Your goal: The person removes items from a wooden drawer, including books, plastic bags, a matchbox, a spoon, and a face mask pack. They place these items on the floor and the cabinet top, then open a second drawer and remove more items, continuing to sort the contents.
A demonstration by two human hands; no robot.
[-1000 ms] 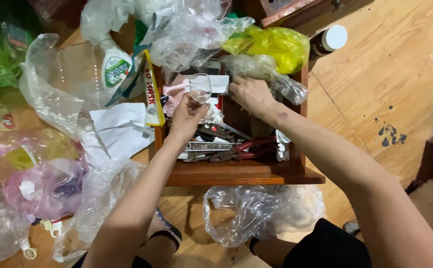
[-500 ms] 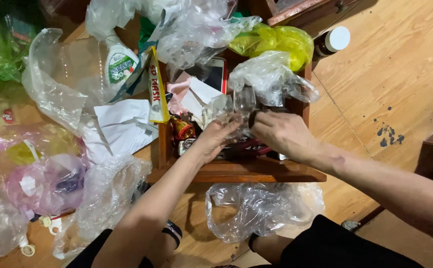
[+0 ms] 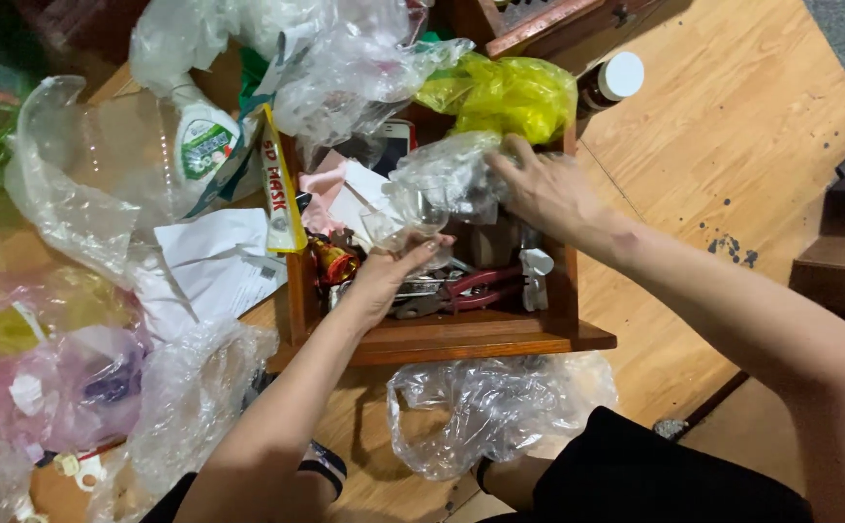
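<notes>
An open wooden drawer stands on the wood floor, filled with odds and ends. My left hand reaches in from the front and is closed around a small clear glass, held over the drawer's middle. My right hand lies at the drawer's back right, its fingers gripping a crumpled clear plastic bag. Red-handled pliers and other metal tools lie in the drawer just below my left hand. A phone sits at the drawer's back, partly hidden by plastic.
A yellow plastic bag and a brown bottle with a white cap sit behind the drawer. To its left are a spray bottle, a yellow box, white paper and several plastic bags. Another clear bag lies by my knees.
My left hand brought the glass down from the drawer's back to its middle. My right hand came forward to the glass, then went back and took hold of the clear bag.
</notes>
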